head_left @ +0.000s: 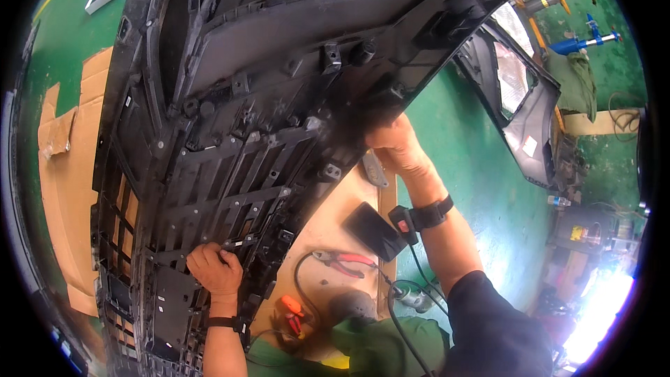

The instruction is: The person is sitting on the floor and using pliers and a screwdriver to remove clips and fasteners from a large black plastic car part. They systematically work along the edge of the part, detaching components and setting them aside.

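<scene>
Across the near and left scene: large black plastic car bumper with ribbed grille lattice [230, 132], inner face up, tilted over brown cardboard sheeting [70, 181] on green floor [474, 181]. Left hand [215, 269]: fingers curled shut around a lattice rib at the near edge. Right hand [394, 146]: pressed against the bumper's right rim, fingers hidden, so grip cannot be told. Near right: red-handled pliers [342, 262], black flat phone-like slab [373, 230]. Handling note: steady both holds evenly; thin ribs may likely flex or crack.

L hand [215, 269] low, fingers curled; R hand [392, 145] up, arm extended
</scene>
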Demonstrator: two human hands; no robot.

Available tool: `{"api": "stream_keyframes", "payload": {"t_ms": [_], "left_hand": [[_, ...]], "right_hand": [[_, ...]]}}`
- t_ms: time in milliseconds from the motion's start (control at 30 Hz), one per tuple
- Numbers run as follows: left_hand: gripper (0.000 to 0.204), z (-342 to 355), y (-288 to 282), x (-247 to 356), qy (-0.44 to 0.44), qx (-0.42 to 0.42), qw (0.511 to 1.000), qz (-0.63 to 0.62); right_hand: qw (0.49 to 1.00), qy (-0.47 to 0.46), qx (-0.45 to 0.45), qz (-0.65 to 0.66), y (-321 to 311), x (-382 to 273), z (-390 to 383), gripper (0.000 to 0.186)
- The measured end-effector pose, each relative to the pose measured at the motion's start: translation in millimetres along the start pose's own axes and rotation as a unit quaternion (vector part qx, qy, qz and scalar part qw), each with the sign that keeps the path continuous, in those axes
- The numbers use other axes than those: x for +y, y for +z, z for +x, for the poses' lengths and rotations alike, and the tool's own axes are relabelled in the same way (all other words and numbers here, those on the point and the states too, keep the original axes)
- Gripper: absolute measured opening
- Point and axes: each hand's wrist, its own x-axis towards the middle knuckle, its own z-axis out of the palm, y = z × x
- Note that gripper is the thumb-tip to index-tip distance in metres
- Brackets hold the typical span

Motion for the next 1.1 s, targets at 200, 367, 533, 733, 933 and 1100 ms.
{"api": "stream_keyframes", "payload": {"t_ms": [200,367,533,733,933,1100], "left_hand": [[0.013,-1,1,0,0.011,0.015,1.0,0.001],[0.011,0,1,2,0.02,0.022,1.0,0.003],[0.011,2,-1,6,0.014,0.022,1.0,0.0],[0.014,-2,3,-2,0.02,0.028,0.999,0.025],[0.014,-1,3,1,0.015,0.02,1.0,0.018],[0.013,-1,3,1,0.028,0.026,0.999,0.015]], "right_hand": [[0.998,-0.025,-0.018,0.055,-8,18,10,0.062],[0.988,-0.039,-0.046,0.143,-12,24,10,0.067],[0.989,-0.04,-0.053,0.131,-15,23,12,0.064],[0.985,-0.017,-0.011,0.173,5,20,7,0.071],[0.981,-0.02,-0.006,0.193,4,26,9,0.072],[0.97,-0.034,0.004,0.242,16,29,11,0.066]]}}
